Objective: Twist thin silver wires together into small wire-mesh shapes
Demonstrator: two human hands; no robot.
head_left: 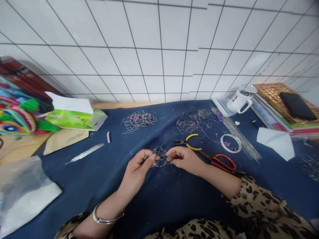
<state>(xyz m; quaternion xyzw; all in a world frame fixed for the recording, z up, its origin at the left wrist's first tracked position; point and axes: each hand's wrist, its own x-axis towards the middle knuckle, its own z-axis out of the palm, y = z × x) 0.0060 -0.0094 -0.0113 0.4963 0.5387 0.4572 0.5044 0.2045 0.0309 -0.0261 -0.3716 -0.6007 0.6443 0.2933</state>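
Observation:
Between my two hands is a small tangle of thin silvery wire (161,156), just above the dark blue cloth (109,186). My left hand (142,164) pinches its left side between thumb and fingers. On the right side, my right hand (183,159) has thumb and fingertips closed on the wire; the exact strand is too fine to make out. Right behind my right hand lie yellow-handled pliers (191,142). Scissors with red handles (224,162) rest beside my right forearm, their blades partly hidden by it.
Farther back lie two wire heaps, one with a pink bit (139,120) and one plain (193,121). Straight wires (240,139) and a white ring (221,143) with pink beads are at right, near a mug (241,99). Left are more wires (86,153) and a plastic bag (27,196).

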